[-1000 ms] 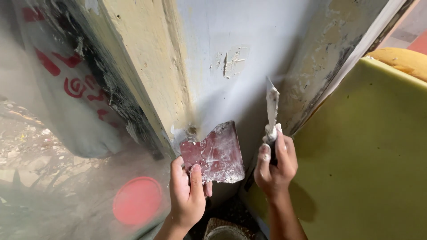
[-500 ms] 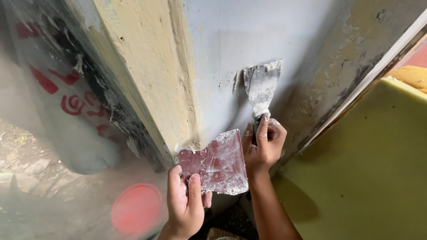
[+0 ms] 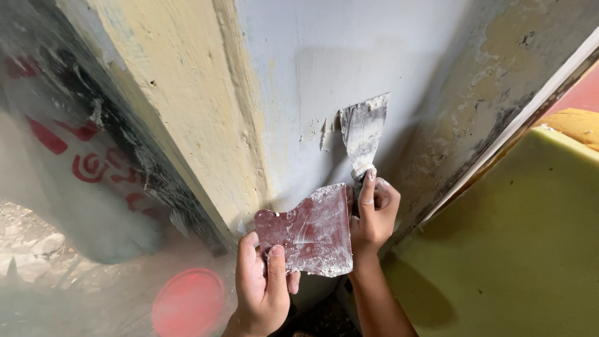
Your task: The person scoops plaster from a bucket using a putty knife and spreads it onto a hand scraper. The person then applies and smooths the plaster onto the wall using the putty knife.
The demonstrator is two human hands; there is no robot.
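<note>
**Spreading filler: the blade now lies flat on the wall**

Pressing against the pale grey plastered wall (image 3: 387, 68), the putty knife with a broad metal blade caked in white filler (image 3: 364, 128) now lies with its face flat on the surface. A second ago it stood edge-on and lower down, clear of the damaged spot; half a second ago it had already reached that spot, and it has barely shifted since. The blade's top edge sits just beside a small patch of chipped, flaking plaster (image 3: 321, 131), so the filler appears to be going over that flaw, judging by the contact alone.

The yellow-green foam slab (image 3: 530, 249) fills the right side, leaning near the wall's lower corner. A cloudy plastic sheet with red markings (image 3: 75, 187) covers the left side, next to a cream-painted edge of the wall.

The dark red flat board smeared with white filler (image 3: 309, 231) is held out below the knife, tilted, its upper corner close to the knife's handle. It has kept its place across all three moments.

The left hand (image 3: 262, 287) grips the board's lower edge, fingers (image 3: 274, 265) folded over the front. The right hand (image 3: 374, 215) is closed round the knife's handle, forefinger stretched up towards the blade.
</note>
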